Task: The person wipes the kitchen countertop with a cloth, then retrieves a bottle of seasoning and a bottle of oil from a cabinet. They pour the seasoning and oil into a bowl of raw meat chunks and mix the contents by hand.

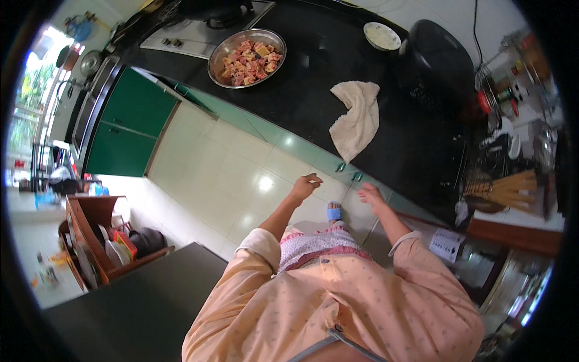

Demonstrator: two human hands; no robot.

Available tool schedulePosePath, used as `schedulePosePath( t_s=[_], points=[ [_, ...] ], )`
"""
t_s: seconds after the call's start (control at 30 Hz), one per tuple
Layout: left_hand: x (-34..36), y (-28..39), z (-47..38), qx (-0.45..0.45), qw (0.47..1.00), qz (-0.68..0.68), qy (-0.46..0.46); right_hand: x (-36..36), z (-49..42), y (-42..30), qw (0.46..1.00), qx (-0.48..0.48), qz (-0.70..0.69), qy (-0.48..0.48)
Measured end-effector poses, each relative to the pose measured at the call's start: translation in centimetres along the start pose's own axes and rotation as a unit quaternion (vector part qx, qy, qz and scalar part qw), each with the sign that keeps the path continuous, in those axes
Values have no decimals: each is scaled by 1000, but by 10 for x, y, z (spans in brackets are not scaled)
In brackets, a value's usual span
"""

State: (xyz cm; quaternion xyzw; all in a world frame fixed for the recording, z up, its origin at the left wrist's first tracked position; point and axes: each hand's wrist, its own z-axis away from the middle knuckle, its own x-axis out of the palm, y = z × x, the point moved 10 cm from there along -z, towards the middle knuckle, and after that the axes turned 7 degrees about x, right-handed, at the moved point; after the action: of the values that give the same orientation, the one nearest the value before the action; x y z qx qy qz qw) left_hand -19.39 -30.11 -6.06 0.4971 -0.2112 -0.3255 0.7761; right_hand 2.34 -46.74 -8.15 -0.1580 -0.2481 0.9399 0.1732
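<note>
My left hand [306, 187] hangs in the air over the tiled floor, fingers loosely bent and apart, holding nothing. To its right, my right hand [371, 195] is likewise bare, just off the counter's front edge. Nearest to both is a crumpled beige towel [360, 118], whose lower tip reaches the edge of the black countertop [307, 106]. Raw chopped meat [251, 62] fills much of a round stainless-steel basin [217, 61] further back on the left. Near the wall stands a small bowl [382, 36] with whitish contents.
A large black appliance [436, 59] stands at the back right. Behind the basin is a gas stove [181, 43]. Bundled chopsticks [506, 190] and utensils crowd the right side. Green cabinets [131, 122] stand at the left, and a dark surface [140, 307] lies at lower left.
</note>
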Motion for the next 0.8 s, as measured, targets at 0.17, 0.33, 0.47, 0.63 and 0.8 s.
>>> schedulePosePath(
  t_s=[0.17,0.33,0.47,0.63,0.8],
  points=[
    [77,1,-51,25,996,-82,-16,8,-21,9,997,46,11,-64],
    [106,-15,-66,-33,999,35,8,20,-11,6,988,65,-80,-119],
    [107,-27,-72,44,996,8,74,20,-23,12,981,68,-130,-127],
    [103,-36,-51,111,977,-169,71,26,-37,27,978,50,-142,-141],
    [81,-42,25,15,953,-296,58,17,-41,28,983,20,-151,-98]
  ],
)
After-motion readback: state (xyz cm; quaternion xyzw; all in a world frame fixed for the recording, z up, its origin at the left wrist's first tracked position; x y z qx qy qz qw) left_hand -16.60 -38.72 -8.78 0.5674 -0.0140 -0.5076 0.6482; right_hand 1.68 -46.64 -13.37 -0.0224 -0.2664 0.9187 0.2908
